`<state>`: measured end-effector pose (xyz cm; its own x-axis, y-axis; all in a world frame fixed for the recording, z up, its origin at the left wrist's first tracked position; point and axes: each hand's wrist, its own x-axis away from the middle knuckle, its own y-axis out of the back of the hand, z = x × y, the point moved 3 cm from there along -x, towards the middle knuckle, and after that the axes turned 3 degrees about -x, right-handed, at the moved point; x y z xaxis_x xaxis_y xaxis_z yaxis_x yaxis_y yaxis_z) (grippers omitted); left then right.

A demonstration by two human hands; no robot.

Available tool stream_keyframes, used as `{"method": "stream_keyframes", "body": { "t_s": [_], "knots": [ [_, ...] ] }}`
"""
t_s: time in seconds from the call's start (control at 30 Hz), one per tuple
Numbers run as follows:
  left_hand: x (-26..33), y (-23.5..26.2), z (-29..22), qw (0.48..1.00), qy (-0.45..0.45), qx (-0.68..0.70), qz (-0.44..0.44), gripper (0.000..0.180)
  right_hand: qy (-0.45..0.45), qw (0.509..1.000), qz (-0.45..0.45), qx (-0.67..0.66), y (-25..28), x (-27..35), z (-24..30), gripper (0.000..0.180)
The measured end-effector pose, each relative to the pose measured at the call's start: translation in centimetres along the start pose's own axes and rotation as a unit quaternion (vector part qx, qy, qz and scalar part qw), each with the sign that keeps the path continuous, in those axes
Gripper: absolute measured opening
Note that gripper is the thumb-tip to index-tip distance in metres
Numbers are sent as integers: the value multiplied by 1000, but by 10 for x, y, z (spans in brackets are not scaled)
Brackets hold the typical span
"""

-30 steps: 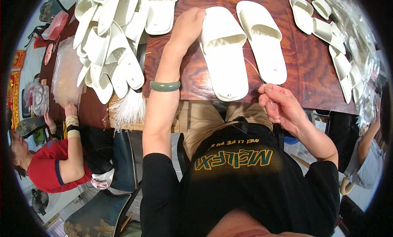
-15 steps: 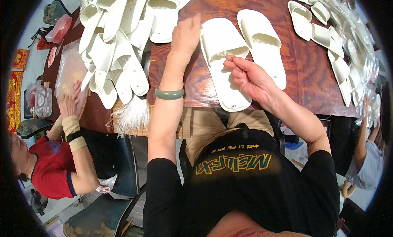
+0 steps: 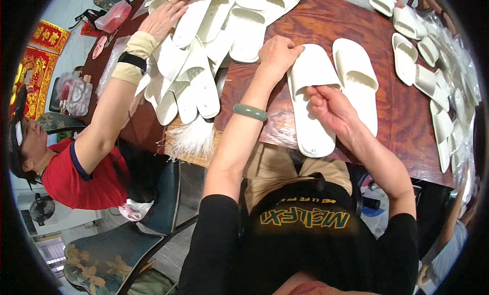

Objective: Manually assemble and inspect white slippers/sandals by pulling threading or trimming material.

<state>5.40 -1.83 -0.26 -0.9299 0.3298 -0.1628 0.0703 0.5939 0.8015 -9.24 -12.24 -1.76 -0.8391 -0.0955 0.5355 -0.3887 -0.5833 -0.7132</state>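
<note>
A white slide slipper point(image 3: 311, 134) lies on the table in front of me, toe pointing away. My left hand point(image 3: 277, 55) is closed beside its toe, fingertips at the rim; whatever they pinch is hidden. At the strap's opening my right hand point(image 3: 333, 109) has its fingers curled and pressed together, and anything in them is too small to make out. A second white slipper point(image 3: 359, 86) lies close on the right, with a thin thread by its toe. On my left wrist is a green bangle point(image 3: 249, 112).
White slippers point(image 3: 191, 76) are heaped at the left, above a bundle of white threads point(image 3: 191, 139). More slippers point(image 3: 433, 83) and clear plastic bags line the right side. A co-worker in a red shirt point(image 3: 84, 178) reaches into the left heap. The wooden table's point(image 3: 270, 111) front edge is near my lap.
The view has shifted, so the scene sits lower and further right. My hands stay around the same slipper. The co-worker's hand has moved from the plastic onto the slipper heap.
</note>
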Motion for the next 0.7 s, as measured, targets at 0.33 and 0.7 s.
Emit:
{"method": "stream_keyframes", "body": {
  "t_s": [0.33, 0.7],
  "knots": [
    [-14, -30, 6, 995, -64, 44, -55, 26, -25, 985, 101, 138, 28, 60, 20, 22],
    [-40, -46, -71, 908, -159, 268, 280, 21, 466, 285, 12, 837, 8, 133, 62, 41]
  ]
}}
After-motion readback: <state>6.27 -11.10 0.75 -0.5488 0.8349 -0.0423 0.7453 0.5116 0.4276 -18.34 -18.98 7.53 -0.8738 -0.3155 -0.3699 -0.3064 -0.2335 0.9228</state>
